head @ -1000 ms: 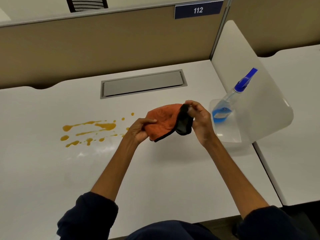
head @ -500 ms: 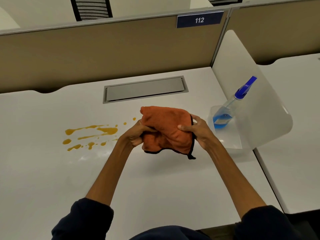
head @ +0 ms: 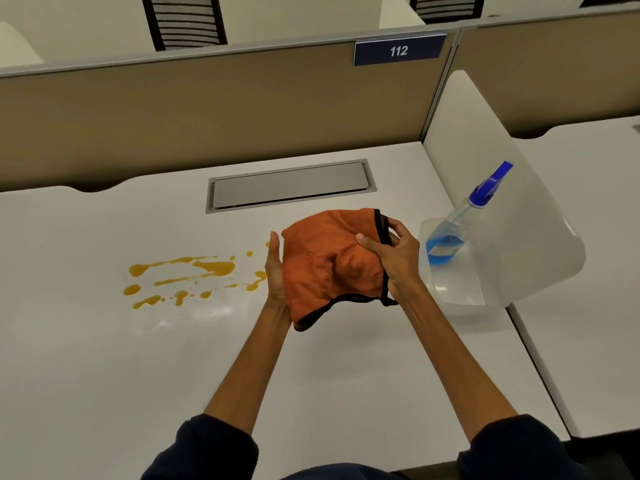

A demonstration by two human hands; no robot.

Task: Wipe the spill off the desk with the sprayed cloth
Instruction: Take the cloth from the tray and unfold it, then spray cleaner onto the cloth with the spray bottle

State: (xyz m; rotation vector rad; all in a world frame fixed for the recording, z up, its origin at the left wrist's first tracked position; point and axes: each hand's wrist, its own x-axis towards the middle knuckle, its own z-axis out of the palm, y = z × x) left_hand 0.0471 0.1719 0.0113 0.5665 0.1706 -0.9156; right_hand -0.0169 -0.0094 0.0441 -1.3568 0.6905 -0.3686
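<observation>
An orange cloth with black edging hangs above the middle of the white desk, held between both hands. My left hand lies flat under and against its left side, fingers straight up. My right hand pinches the cloth's right edge, thumb on the front. A yellow-orange spill of streaks and drops lies on the desk, just left of my left hand. The cloth does not touch the desk or the spill.
A spray bottle with blue liquid and blue nozzle stands at the right, against a white curved divider. A grey cable hatch is set in the desk behind the cloth. A tan partition with sign 112 closes the back.
The cloth has been turned and spread out between the hands. My left hand went from gripping its left side to lying flat beneath it; my right hand shifted to the right edge.
</observation>
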